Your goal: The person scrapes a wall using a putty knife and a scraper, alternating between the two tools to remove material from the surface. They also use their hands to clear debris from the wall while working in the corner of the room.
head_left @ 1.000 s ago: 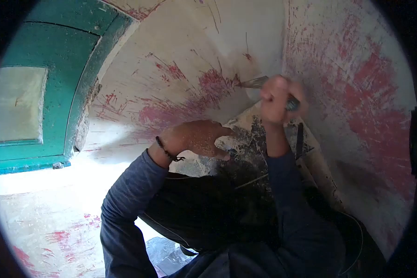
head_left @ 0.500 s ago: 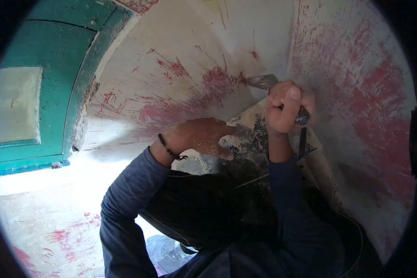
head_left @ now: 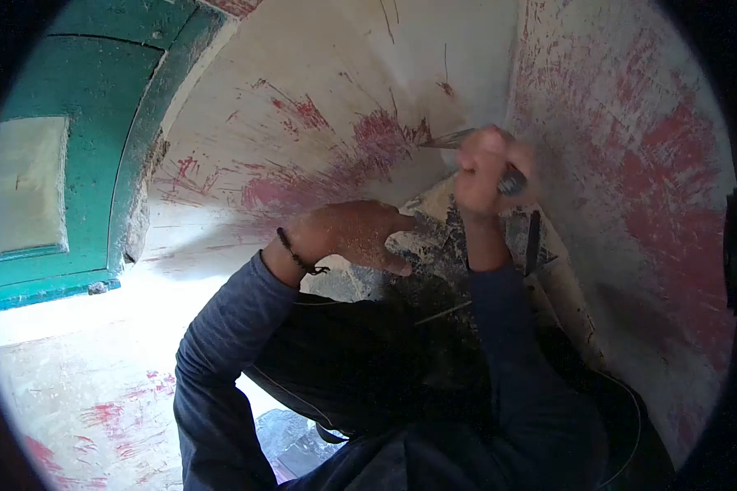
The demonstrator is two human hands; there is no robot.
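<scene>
My right hand [head_left: 485, 176] grips a scraper [head_left: 458, 141] against the red-streaked wall [head_left: 319, 98], while my left hand [head_left: 354, 236] braces on a paint-flecked surface [head_left: 442, 245].

a cream wall [head_left: 319, 65], scraped through to red patches, rises behind and left of the fingers [head_left: 481, 159]. a second scraped wall [head_left: 630, 164] meets it in a corner just right of them. a green door [head_left: 74, 98] stands well left, and bright light falls on the pale floor [head_left: 74, 368] below it.
</scene>
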